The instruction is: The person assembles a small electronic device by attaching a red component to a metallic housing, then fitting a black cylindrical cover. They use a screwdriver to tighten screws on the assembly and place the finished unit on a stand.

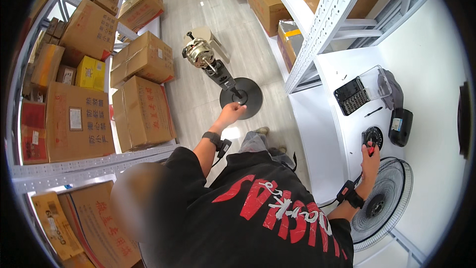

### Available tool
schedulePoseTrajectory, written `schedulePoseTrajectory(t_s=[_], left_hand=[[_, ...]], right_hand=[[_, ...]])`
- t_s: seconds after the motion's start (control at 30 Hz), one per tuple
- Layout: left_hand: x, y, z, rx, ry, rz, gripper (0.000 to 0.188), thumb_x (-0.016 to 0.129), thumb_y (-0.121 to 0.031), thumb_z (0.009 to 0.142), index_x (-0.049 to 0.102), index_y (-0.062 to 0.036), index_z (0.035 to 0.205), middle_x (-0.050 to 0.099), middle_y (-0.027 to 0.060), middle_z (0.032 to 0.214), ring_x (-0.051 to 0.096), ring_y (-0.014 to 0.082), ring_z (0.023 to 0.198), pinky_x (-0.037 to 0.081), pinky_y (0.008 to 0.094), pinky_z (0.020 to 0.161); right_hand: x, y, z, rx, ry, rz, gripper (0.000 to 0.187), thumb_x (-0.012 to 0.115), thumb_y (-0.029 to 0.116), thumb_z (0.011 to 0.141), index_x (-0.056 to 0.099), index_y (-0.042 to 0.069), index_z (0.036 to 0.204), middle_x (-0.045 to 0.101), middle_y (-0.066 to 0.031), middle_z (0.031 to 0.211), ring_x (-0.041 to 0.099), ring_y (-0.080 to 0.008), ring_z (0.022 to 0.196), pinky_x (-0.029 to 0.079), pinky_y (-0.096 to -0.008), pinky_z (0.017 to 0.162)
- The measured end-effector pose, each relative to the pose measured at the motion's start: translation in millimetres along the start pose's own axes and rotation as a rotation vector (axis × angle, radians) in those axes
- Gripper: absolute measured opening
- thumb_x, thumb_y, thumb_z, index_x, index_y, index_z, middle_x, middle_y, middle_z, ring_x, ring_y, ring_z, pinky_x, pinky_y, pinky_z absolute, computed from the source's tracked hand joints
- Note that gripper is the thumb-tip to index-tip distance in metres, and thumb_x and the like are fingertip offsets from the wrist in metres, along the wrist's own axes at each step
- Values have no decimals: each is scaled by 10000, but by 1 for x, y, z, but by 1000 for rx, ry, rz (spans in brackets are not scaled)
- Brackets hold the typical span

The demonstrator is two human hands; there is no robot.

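Just ahead of your left hand (232, 113), the fan stand (225, 80) is rising from its round black base (255, 98). It is probably going to feel stiff and top-heavy, since a bare metal motor (200, 53) is sitting on its top end; the base is likely carrying much of the weight. The rigid post below the motor is offering the surest hold, while the exposed motor parts are looking easier to damage.

Your left hand is curling over the near edge of the base, fingers drawn close together; from this height I can't tell whether they are pinching something small or touching the base.

Your right hand (369, 164) is grasping a small red-and-black object (371, 150), thumb and fingers nearly meeting around it. It is looking light and hard, best held by its red part. Just beyond those fingers, a round black part (375, 134) is lying on the white shelf (342, 64); nearer your right wrist, a wire fan grille (400, 188) is leaning, probably light and springy, best taken by its rim.
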State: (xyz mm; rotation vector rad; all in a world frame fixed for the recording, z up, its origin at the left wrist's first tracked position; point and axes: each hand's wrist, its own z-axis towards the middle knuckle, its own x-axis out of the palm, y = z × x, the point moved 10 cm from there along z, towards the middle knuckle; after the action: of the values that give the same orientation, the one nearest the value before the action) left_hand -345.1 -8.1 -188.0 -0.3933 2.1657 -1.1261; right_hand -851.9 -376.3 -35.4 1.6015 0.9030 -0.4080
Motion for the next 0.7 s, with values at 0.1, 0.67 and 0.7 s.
schedulePoseTrajectory(t_s=[0.1, 0.67, 0.7], left_hand=[[-7, 21, -21, -85, -118, -115, 483, 687, -437, 930, 618, -36, 670, 629, 13, 659, 508, 96, 589, 434, 298, 551], [-41, 26, -63, -96, -267, -339, 382, 622, -417, 976, 630, -71, 816, 687, 41, 848, 633, 121, 807, 506, 292, 760], [-45, 27, -64, -97, -268, -341, 380, 619, -417, 978, 630, -72, 819, 687, 41, 852, 633, 122, 813, 506, 292, 763]], right_hand=[[-2, -3, 14, -26, 6, -51, 413, 714, 241, 904, 605, -22, 1204, 636, -134, 1102, 602, -230, 997, 469, -343, 901], [-10, 72, 31, -141, 235, 29, 163, 650, 174, 933, 629, 23, 875, 602, -13, 681, 522, -91, 565, 375, -249, 438], [-15, 78, 31, -193, 175, 132, 189, 648, 155, 934, 609, 30, 797, 574, -7, 622, 497, -76, 515, 353, -233, 431]])
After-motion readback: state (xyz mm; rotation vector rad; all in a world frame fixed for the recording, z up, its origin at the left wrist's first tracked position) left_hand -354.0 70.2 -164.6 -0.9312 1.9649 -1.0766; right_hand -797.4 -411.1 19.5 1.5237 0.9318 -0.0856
